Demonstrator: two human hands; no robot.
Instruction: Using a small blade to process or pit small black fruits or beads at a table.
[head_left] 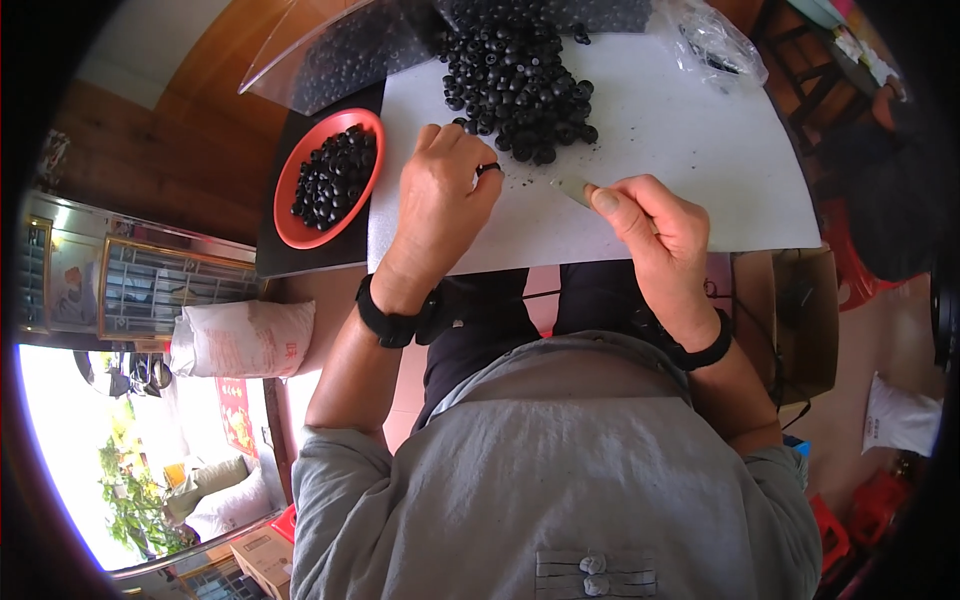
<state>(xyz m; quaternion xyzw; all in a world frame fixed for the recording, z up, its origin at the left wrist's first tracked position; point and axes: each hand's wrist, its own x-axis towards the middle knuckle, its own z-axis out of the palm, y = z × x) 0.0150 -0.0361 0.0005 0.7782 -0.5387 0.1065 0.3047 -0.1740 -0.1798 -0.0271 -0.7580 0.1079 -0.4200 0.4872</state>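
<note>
My left hand point(447, 185) is closed over the white tabletop, fingers curled in, with a small black round part point(487, 168) at its thumb and forefinger. The part is mostly covered by the fingers. Just to the right, my right hand point(655, 220) pinches a short, flat, pale greenish blade point(574, 188) between thumb and forefinger, its tip pointing toward the left hand. Beyond both hands lies a heap of small black round parts point(520, 85), some with hollow middles. Dark crumbs are scattered between the heap and the hands.
An orange-red bowl point(284, 205) of similar black parts stands left of my left hand. A clear upright plastic panel point(330, 65) runs along the far left edge. A crumpled clear bag point(715, 45) lies at the far right of the white table surface point(700, 150). A cardboard box point(808, 320) is at lower right.
</note>
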